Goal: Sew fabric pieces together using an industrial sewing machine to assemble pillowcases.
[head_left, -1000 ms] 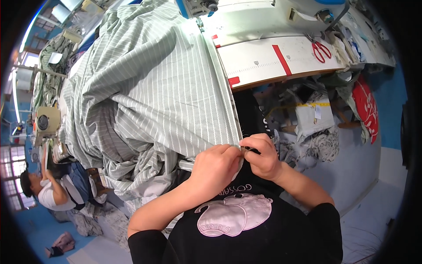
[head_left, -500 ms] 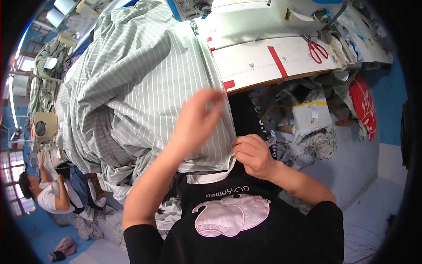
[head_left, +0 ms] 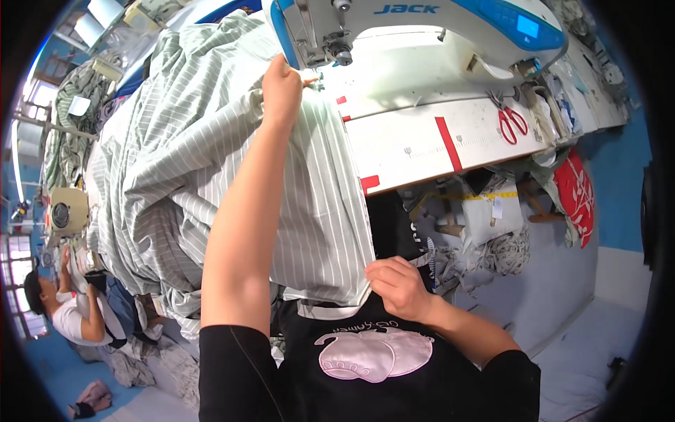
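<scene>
A large grey-green striped fabric (head_left: pixel 316 232) spreads over the sewing table and hangs toward my chest, bunched in folds on the left. My left hand (head_left: pixel 283 95) reaches far forward to the sewing machine's (head_left: pixel 415 21) needle area, fingers curled on the fabric beside the presser foot; part of its grip is hidden. Near my body, my right hand (head_left: pixel 401 285) pinches the near right corner of the fabric. Between the two hands, the fabric's right edge runs fairly straight.
Red-handled scissors (head_left: pixel 512 123) lie on the white table (head_left: pixel 415 141), right of a red tape strip (head_left: pixel 448 144). Cloth bundles (head_left: pixel 499 250) sit below the table. Another person (head_left: pixel 77 316) works at the far left near a beige machine (head_left: pixel 68 209).
My left hand has moved forward from above the middle of the fabric to the needle area. My right hand keeps its pinch on the corner. More of the machine is in view.
</scene>
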The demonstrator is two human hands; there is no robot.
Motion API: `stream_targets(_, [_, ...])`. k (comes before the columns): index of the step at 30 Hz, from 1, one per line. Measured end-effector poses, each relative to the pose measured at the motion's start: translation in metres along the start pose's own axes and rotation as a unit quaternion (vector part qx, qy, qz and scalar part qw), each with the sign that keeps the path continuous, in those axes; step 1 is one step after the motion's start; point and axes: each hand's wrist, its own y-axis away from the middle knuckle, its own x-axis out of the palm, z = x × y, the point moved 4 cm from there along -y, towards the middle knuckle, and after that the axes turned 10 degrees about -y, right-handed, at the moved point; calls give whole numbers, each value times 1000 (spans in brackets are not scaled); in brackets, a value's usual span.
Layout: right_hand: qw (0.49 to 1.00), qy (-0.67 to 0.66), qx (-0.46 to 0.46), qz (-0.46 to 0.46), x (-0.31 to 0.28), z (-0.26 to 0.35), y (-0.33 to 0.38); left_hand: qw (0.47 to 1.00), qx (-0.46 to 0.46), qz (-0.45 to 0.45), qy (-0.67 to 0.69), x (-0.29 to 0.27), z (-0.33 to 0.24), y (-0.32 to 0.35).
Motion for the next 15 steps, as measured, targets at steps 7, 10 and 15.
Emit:
stream_targets(7, [999,-23,36,21,0,-3,-3,949,227,116,-184,2,26,-48])
stream_targets(10, [998,-47,37,22,1,-10,0,970,185,77,-139,9,25,-50])
stream_targets(15, [996,-76,51,17,-3,-17,-6,952,213,45,-216,10,16,-42])
